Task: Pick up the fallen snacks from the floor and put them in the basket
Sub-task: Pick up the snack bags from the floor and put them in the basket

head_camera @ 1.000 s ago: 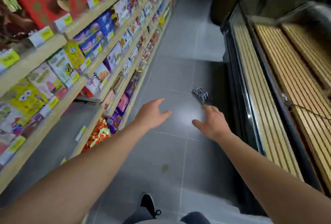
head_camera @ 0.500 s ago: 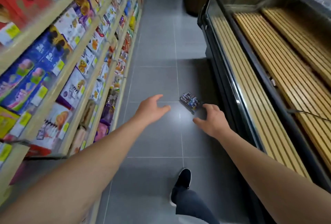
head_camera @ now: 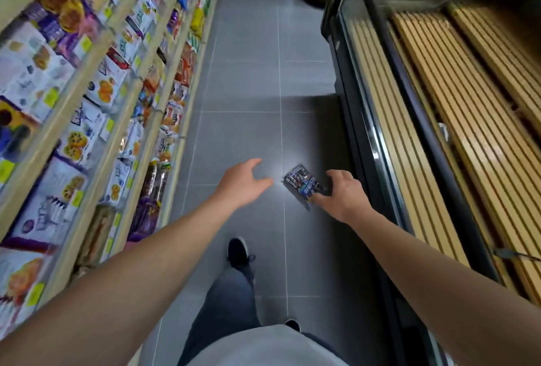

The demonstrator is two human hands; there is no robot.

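— Grey floor tiles (head_camera: 243,87) run between our snack shelves (head_camera: 96,79) and the freezer (head_camera: 439,108). Which step?

— The pickup: our right hand (head_camera: 341,194) curls half-closed around the snack packet (head_camera: 301,182) lying on the floor, fingers touching it. Our left hand (head_camera: 243,182) hovers spread, empty. Next we lift; no basket is visible.

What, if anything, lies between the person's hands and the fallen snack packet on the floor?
Nothing visible. The right hand already touches the dark snack packet on the grey tiled floor. The left hand is open, with only bare floor between it and the packet.
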